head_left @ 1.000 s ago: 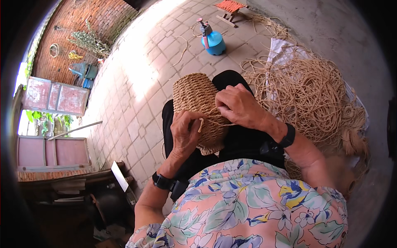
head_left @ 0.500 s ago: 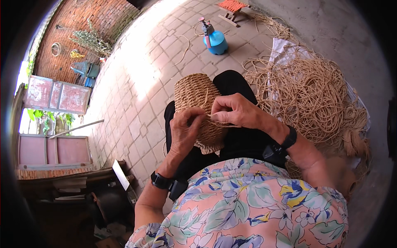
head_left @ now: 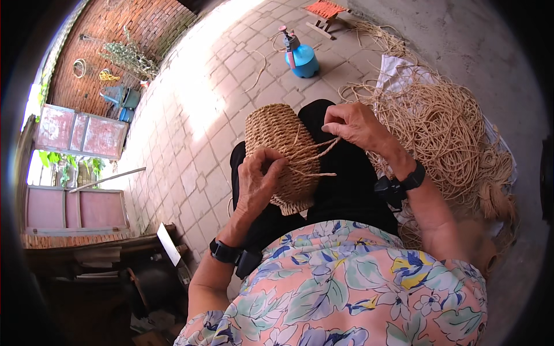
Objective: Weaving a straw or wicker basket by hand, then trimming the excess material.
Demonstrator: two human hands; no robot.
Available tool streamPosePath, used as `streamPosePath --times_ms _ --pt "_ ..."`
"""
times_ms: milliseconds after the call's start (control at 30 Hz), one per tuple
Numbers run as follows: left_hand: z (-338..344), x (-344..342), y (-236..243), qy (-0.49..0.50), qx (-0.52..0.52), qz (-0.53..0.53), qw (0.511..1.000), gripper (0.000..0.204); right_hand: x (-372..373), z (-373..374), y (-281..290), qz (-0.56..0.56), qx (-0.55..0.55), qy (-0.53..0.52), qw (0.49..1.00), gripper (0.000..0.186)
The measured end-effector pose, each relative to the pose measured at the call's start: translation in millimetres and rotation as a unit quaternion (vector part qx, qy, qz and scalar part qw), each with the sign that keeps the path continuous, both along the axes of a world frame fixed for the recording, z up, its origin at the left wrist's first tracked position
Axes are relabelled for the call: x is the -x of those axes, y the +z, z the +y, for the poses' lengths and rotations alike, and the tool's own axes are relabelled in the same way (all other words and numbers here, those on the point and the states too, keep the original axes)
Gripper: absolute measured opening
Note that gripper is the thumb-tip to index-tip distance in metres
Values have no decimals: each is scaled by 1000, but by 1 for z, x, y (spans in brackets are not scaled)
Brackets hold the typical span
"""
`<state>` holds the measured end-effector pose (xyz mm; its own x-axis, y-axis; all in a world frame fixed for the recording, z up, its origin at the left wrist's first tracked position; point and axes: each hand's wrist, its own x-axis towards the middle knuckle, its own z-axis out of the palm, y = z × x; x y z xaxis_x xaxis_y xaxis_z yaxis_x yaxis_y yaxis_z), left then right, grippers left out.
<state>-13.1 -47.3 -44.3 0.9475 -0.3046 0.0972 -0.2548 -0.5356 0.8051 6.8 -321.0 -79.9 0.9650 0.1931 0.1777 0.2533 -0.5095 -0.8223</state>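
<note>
A tan woven basket (head_left: 271,128) lies across my lap on black trousers. My left hand (head_left: 257,180) is closed at the basket's side, thumb and forefinger pinched where loose strands come off the weave. Off to the basket's right, my right hand (head_left: 359,128) pinches the end of a cord (head_left: 314,154) that runs back to the left fingertips. Below it a second cord end (head_left: 323,174) sticks out freely from the left pinch. Whether the left fingers grip cord or basket wall is partly hidden by the hand.
To my right, a big tangled heap of tan cord (head_left: 438,135) lies on a white sack (head_left: 395,69). Ahead on the paving stand a blue spray bottle (head_left: 303,60) and a small stool with an orange woven seat (head_left: 326,8). Dark clutter (head_left: 156,288) sits at the lower left.
My right hand has moved up and right, away from the left, drawing a cord out between them. The left hand has stayed at the basket.
</note>
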Motion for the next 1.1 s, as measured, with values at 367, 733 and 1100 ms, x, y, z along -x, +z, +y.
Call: streamPosePath --times_ms 367,733,1100 --pt "-4 0 4 -21 -13 9 1000 11 11 35 1 -138 32 110 984 11" --pt "0 -3 -8 26 16 17 999 16 7 24 -8 -94 -7 97 991 14" --pt "1 -4 -1 8 32 50 998 16 33 32 41 -294 -126 63 945 13"
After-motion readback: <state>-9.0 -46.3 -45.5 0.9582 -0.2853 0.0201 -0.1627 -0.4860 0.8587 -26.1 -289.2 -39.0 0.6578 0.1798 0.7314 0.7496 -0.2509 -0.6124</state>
